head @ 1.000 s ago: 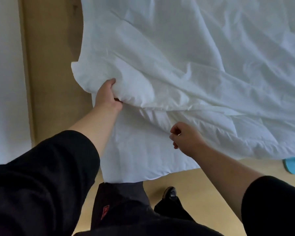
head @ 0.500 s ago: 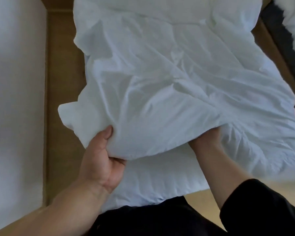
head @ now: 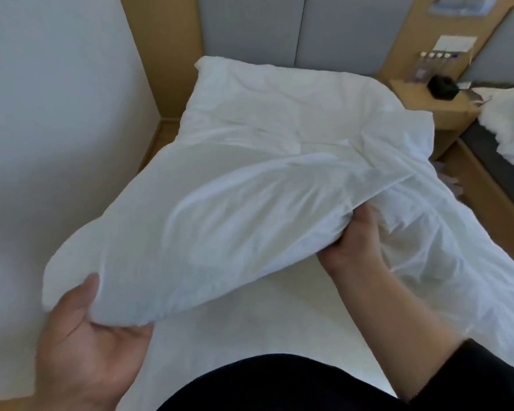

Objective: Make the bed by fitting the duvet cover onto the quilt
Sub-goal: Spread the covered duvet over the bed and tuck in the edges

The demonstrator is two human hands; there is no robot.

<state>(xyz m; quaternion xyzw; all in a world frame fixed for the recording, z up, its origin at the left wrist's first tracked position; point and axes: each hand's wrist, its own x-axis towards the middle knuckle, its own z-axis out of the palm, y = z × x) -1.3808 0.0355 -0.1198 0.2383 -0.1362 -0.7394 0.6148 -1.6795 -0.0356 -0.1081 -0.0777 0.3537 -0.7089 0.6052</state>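
Head view: a narrow bed (head: 238, 345) with a white sheet runs away from the camera toward grey padded headboard panels (head: 303, 28), with a white wall (head: 57, 114) to the left and a light wooden bedside desk (head: 433, 105) to the right, carrying a small black box (head: 442, 87). The white crumpled fabric duvet cover (head: 250, 197) with the quilt lies along the bed, its near end lifted. The left hand (head: 83, 339) cups the near left corner from beneath, thumb on top. The right hand (head: 353, 244) grips a bunched fold at the cover's right side, fingertips hidden in cloth.
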